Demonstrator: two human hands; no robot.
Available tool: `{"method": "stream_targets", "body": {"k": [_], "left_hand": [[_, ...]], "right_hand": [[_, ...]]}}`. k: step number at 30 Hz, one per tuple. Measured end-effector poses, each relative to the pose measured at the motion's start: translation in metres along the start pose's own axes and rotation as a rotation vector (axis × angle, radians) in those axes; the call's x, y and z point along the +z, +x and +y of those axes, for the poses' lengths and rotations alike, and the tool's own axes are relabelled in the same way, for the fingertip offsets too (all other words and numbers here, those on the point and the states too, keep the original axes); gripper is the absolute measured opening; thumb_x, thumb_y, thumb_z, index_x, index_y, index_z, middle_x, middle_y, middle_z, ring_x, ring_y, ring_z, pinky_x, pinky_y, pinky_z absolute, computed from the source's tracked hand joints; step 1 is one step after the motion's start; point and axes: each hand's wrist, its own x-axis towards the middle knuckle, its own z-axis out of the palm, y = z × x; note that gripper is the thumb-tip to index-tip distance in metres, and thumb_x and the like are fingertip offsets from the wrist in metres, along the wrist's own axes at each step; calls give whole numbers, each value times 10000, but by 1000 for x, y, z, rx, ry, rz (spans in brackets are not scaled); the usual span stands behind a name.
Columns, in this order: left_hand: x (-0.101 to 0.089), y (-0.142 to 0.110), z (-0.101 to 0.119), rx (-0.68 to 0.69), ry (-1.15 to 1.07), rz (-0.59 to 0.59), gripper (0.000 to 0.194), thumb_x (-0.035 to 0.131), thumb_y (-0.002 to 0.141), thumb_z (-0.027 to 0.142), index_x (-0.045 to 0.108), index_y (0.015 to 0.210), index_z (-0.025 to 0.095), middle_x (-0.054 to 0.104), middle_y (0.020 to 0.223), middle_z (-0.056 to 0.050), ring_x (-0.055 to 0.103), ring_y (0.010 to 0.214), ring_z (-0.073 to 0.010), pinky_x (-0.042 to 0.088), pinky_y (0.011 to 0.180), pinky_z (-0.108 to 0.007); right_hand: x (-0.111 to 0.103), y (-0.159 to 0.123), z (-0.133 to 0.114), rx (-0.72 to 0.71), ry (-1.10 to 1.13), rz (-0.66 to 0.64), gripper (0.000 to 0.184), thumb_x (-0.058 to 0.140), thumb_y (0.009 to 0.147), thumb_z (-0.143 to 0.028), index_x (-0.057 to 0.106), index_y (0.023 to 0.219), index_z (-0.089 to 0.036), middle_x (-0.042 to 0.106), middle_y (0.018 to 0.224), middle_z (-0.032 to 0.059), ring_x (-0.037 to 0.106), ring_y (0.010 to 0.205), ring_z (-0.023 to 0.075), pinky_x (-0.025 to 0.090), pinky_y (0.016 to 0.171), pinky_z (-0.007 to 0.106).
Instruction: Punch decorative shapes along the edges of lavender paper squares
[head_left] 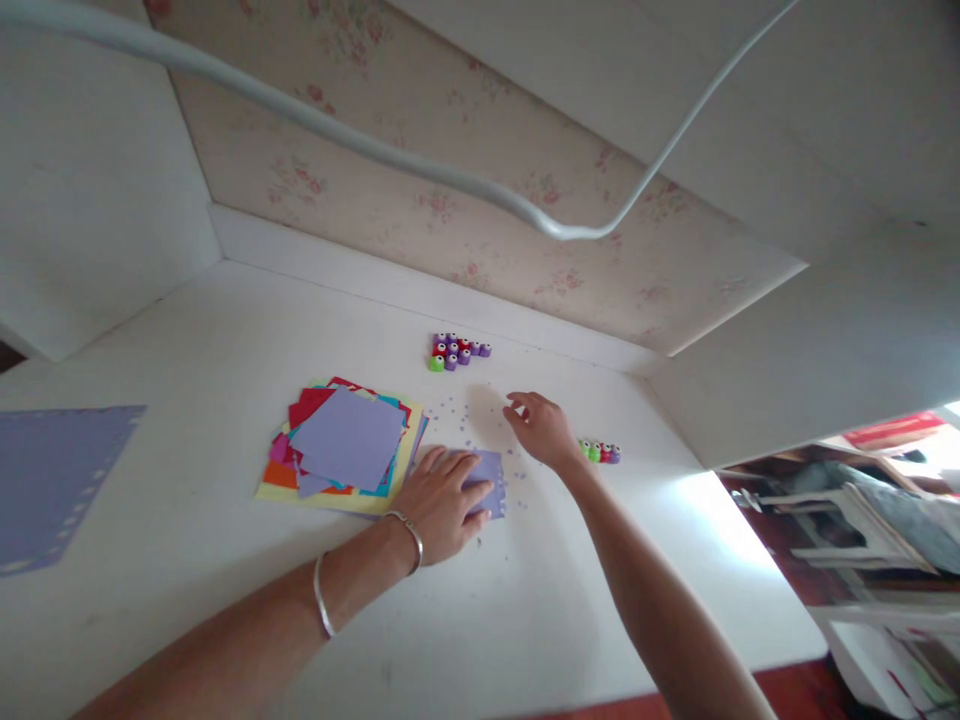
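My left hand (pixel 444 502) lies flat with fingers spread on a small purple sheet of paper (pixel 491 472), whose right edge looks notched. Just beyond that edge, my right hand (pixel 541 428) hovers with its fingers loosely bent and apart, and nothing shows in them. Tiny purple paper bits (pixel 466 443) are scattered around both hands. Left of my left hand rests a fanned stack of coloured paper, topped by a purple square (pixel 352 437). Several small paper punches (pixel 451 349) in purple, red and green sit together near the wall. A shorter row of punches (pixel 604 452) is partly behind my right wrist.
A large purple sheet (pixel 56 485) with a punched edge lies at the far left of the white table (pixel 247 620). A white cable (pixel 420 165) hangs across the top of the view. White side panels and a flowered wall enclose the table. Household clutter is at right.
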Motion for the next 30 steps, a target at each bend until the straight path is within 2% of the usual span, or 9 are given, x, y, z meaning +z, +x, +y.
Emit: {"method": "stream_targets", "body": {"k": [4,7,11,15,18,21,23,27,30], "left_hand": [[0,0,0,-6,-4,3,356,516,915,469,626,1210,303,527,1345,-69,439,1261,-267,258,1092,-483],[-1,-1,-1,-8,-16,-7,363,529,907,458,628,1212,289,529,1345,-75,438,1262,-273,258,1093,-487],[-2,-1,-1,-17,-22,-17,381,552,888,423,626,1213,238,511,1372,-96,428,1272,-279,242,1110,-487],[-2,-1,-1,-18,-25,-19,378,573,868,396,625,1203,229,506,1375,-100,434,1265,-283,242,1115,-491],[-1,-2,-1,-28,-27,-16,378,557,882,416,628,1200,226,490,1386,-115,424,1279,-288,251,1112,-484],[0,-2,-2,-56,-19,-6,370,549,890,428,638,1177,213,454,1416,-144,375,1328,-305,253,1114,-470],[1,-2,-1,-68,-14,-2,362,578,872,420,639,1158,207,433,1435,-153,336,1359,-316,244,1120,-463],[1,-1,0,-102,-15,4,406,624,831,422,617,1168,195,435,1437,-152,329,1364,-316,250,1117,-453],[0,0,2,-136,-11,14,414,629,818,435,620,1158,198,452,1421,-149,349,1341,-326,267,1095,-477]], "right_hand": [[19,51,-33,-158,3,-42,433,416,924,-148,519,1342,-197,530,1378,78,542,1191,185,419,997,297],[30,82,-51,-236,-75,-97,508,401,912,-97,433,1415,-158,433,1471,106,435,1313,200,365,1060,314],[35,104,-62,-232,-97,-143,403,423,926,-132,539,1311,-167,535,1360,132,523,1212,239,406,997,354],[30,106,-60,-204,-98,-149,254,483,939,-210,623,1145,-161,613,1230,131,573,1123,242,428,929,338],[20,92,-52,-166,-95,-132,229,494,955,-269,621,1121,-173,658,1159,119,611,1061,235,438,887,321],[8,60,-38,-100,-23,-68,238,484,967,-318,599,1142,-205,702,1080,89,661,956,210,464,818,301],[5,30,-24,-6,206,21,227,552,927,-372,619,1094,-234,732,990,55,688,842,190,491,752,293],[19,-35,2,132,667,126,328,603,866,-466,631,1076,-215,748,915,65,708,807,203,542,712,322],[36,-69,12,169,801,184,311,640,838,-456,647,1025,-207,741,978,79,706,828,207,560,736,344]]}}
